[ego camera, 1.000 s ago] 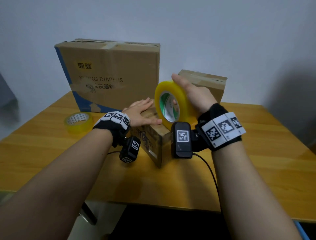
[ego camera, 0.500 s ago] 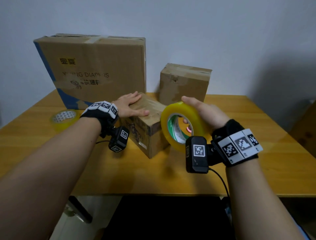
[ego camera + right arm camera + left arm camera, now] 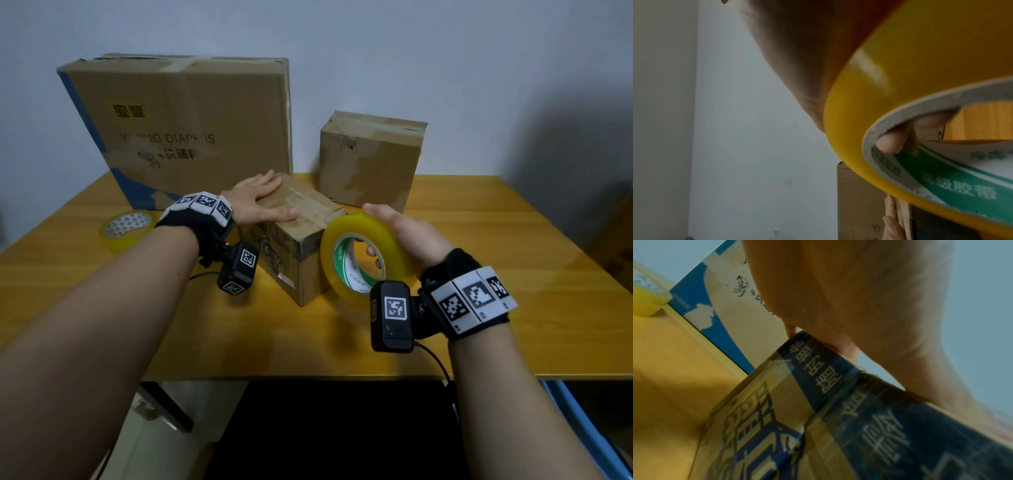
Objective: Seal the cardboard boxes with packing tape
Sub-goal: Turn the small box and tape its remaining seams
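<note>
A small cardboard box (image 3: pixel 301 246) with dark blue print (image 3: pixel 879 426) lies on the wooden table (image 3: pixel 479 240), one corner toward me. My left hand (image 3: pixel 260 202) lies flat on its top, fingers straight. My right hand (image 3: pixel 407 233) grips a large yellow tape roll (image 3: pixel 366 260) with a green-and-white core (image 3: pixel 953 186), held upright against the box's right side. Its thumb runs over the roll's rim and its fingertips (image 3: pixel 892 142) curl inside the core. A taped strip runs across the box top.
A large diaper box (image 3: pixel 191 126) stands at the back left against the wall. A medium cardboard box (image 3: pixel 370 157) stands at the back right. A second, smaller yellow tape roll (image 3: pixel 125 228) lies flat at the left. The table's front edge (image 3: pixel 308 375) is near me.
My right hand has brought the tape roll down from above the small box's top to its right side, near the table. My left hand stays flat on the box top.
</note>
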